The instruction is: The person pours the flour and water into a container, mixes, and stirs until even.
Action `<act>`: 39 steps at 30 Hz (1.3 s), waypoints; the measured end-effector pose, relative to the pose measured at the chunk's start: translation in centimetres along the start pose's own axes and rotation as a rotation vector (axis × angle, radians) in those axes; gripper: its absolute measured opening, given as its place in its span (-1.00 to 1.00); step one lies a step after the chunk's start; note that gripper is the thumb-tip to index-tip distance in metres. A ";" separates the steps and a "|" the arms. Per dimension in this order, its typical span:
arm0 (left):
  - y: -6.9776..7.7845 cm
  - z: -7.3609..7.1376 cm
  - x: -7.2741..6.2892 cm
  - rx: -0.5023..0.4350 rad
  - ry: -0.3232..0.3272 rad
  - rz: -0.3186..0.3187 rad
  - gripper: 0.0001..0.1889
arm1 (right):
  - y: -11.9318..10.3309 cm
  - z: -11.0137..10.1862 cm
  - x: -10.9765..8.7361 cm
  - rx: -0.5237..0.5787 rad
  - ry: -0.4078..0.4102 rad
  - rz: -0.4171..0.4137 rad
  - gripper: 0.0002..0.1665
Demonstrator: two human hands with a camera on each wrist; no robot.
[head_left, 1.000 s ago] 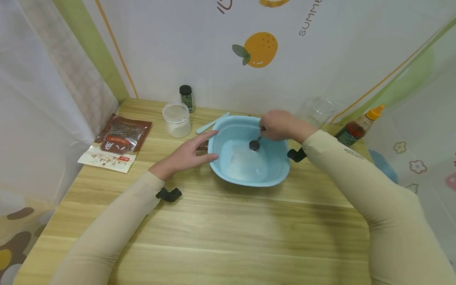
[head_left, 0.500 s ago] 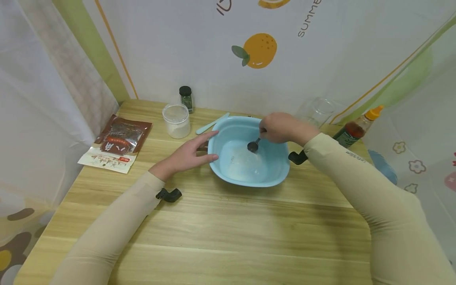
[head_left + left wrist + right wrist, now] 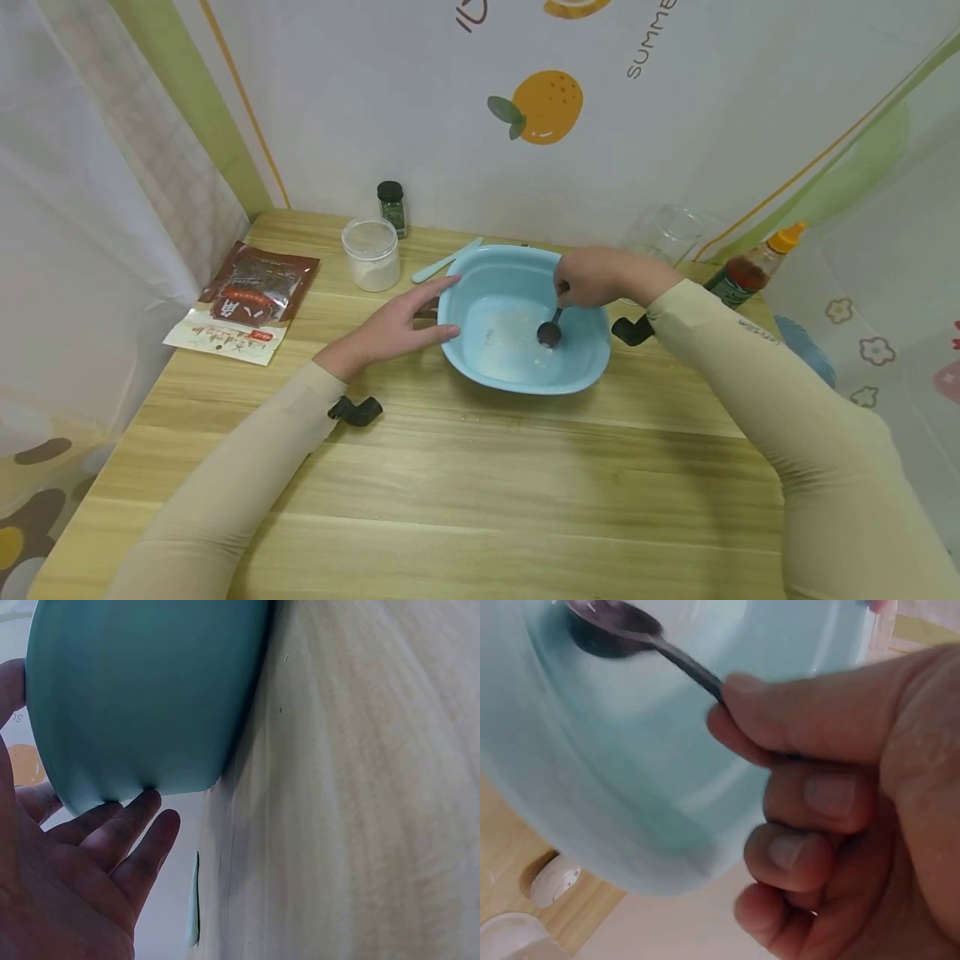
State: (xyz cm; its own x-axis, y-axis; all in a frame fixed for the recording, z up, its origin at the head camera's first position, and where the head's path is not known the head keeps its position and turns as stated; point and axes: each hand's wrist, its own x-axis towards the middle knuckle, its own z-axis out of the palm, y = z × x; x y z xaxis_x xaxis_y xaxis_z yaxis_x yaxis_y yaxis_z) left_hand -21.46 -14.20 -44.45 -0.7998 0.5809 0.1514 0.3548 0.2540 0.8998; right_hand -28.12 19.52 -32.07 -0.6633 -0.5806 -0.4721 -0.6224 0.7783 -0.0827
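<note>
A light blue basin [image 3: 480, 367] stands on the wooden table, with some whitish, wet-looking matter across its bottom. My left hand [image 3: 393, 327] holds it by the left rim: thumb and forefinger reach over the edge, while in the left wrist view the other fingertips [image 3: 146, 801] touch the outer wall. Over the basin's right side, my right hand [image 3: 592, 277] pinches the handle of a dark spoon [image 3: 549, 334]. The round bowl of that spoon [image 3: 615, 626] is low inside the basin; whether it touches the bottom I cannot tell.
Behind the basin are a light blue stick-like utensil [image 3: 447, 260], a clear jar of white powder [image 3: 377, 271] and a small black-lidded jar [image 3: 392, 212]. A brown packet [image 3: 251, 292] lies left. A clear glass container [image 3: 677, 229] and an orange-capped sauce bottle [image 3: 750, 271] stand right.
My right hand has shifted slightly right and nearer to me, and the spoon's bowl has swept from the middle of the basin toward its right front. The left hand stays put.
</note>
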 end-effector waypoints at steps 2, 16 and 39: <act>0.0 0.0 0.0 0.000 -0.001 -0.003 -0.07 | 0.0 0.0 0.1 -0.022 0.055 0.022 -0.79; -0.1 0.0 0.0 0.000 -0.003 -0.005 -0.08 | -0.5 0.6 0.7 -0.008 0.231 0.019 -0.77; -0.2 0.1 0.0 0.002 -0.001 -0.006 -0.09 | -0.3 0.9 0.3 0.033 0.195 -0.002 -0.82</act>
State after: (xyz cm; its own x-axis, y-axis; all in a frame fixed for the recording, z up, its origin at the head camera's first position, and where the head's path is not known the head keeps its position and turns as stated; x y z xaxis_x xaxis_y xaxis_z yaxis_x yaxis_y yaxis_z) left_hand -21.46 -14.16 -44.63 -0.8016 0.5798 0.1460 0.3511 0.2588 0.8999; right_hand -27.82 19.34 -32.97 -0.7318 -0.6152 -0.2932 -0.6122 0.7825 -0.1137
